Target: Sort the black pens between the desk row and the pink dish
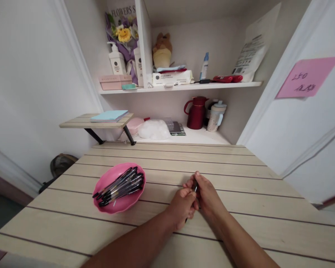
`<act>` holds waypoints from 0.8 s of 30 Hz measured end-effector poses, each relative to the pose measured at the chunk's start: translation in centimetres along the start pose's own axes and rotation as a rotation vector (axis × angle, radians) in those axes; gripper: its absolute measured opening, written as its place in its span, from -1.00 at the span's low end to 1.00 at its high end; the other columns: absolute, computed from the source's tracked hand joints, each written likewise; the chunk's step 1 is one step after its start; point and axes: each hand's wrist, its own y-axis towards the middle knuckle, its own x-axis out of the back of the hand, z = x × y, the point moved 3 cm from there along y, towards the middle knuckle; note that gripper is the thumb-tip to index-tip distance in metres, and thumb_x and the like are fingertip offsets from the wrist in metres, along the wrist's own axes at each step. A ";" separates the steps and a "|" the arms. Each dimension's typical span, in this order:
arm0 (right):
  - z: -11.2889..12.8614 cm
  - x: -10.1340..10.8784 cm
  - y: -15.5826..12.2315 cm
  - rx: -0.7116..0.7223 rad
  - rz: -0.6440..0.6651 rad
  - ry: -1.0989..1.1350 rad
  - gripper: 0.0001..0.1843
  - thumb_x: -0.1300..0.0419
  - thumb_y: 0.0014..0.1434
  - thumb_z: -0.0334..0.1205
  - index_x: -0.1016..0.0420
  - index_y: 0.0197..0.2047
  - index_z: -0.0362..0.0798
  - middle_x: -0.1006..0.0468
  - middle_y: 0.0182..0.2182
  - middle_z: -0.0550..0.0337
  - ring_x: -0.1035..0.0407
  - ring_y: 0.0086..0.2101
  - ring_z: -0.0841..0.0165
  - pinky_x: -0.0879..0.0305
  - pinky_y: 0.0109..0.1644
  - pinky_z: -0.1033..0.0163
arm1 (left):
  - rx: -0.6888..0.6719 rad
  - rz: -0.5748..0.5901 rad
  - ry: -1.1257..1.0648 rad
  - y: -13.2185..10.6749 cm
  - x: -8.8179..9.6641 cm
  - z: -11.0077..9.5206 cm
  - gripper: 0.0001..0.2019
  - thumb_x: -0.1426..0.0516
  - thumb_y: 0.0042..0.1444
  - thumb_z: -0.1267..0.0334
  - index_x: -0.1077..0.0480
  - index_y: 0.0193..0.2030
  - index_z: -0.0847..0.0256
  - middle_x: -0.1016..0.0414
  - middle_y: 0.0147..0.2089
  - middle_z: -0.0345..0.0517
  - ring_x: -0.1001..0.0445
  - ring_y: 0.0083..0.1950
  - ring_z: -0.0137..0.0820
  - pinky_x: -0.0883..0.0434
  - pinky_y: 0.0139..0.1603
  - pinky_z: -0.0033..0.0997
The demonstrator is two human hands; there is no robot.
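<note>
Both my hands are together above the striped wooden tabletop [240,190]. A black pen [195,185] runs between them, with its dark tip poking out below the fingers. My left hand [181,207] is closed around the pen's lower part. The fingers of my right hand [208,194] are wrapped round its upper end, thumb on top. Most of the pen's length is hidden by the fingers. To the left stands a pink scalloped bowl [100,179] holding several black-and-clear pens [124,186] lying in a bundle.
A small raised shelf [80,121] with blue paper sheets [109,115] stands at the table's back left. Behind the table, a cabinet holds a red jug [196,112], a pale cup [216,117] and a white plastic bag [154,129]. A pink note [308,76] hangs on the right.
</note>
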 end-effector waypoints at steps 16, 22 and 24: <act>2.1 0.6 -0.1 0.107 0.055 0.155 -0.59 -0.18 -0.07 0.14 -0.17 -0.56 -0.01 -0.27 -0.72 0.34 -0.29 -0.58 0.39 -0.24 -0.49 0.30 | 0.079 0.297 -0.130 -1.3 -0.4 -0.6 -0.68 -0.13 -0.04 0.05 -0.22 -0.24 0.22 -0.17 -0.63 -0.39 0.11 -0.76 -0.72 0.21 -0.71 -0.62; 4.6 3.0 0.7 0.211 -0.013 0.238 -0.68 -0.21 -0.06 0.07 -0.23 -0.51 0.03 -0.33 -0.56 0.31 -0.30 -0.50 0.41 -0.31 -0.35 0.22 | 0.082 0.310 -0.090 -1.4 -0.4 -0.2 -0.67 -0.08 0.01 0.12 -0.27 -0.11 0.26 -0.21 -0.64 -0.35 0.08 -0.76 -0.69 0.15 -0.73 -0.60; 5.1 3.7 0.8 0.274 -0.054 0.269 -0.73 -0.22 -0.06 0.01 -0.27 -0.49 0.03 -0.36 -0.49 0.28 -0.27 -0.51 0.44 -0.29 -0.39 0.26 | 0.079 0.296 -0.089 -1.3 -0.4 -0.3 -0.69 -0.06 0.01 0.15 -0.28 -0.13 0.26 -0.22 -0.64 -0.34 0.05 -0.77 -0.68 0.14 -0.74 -0.59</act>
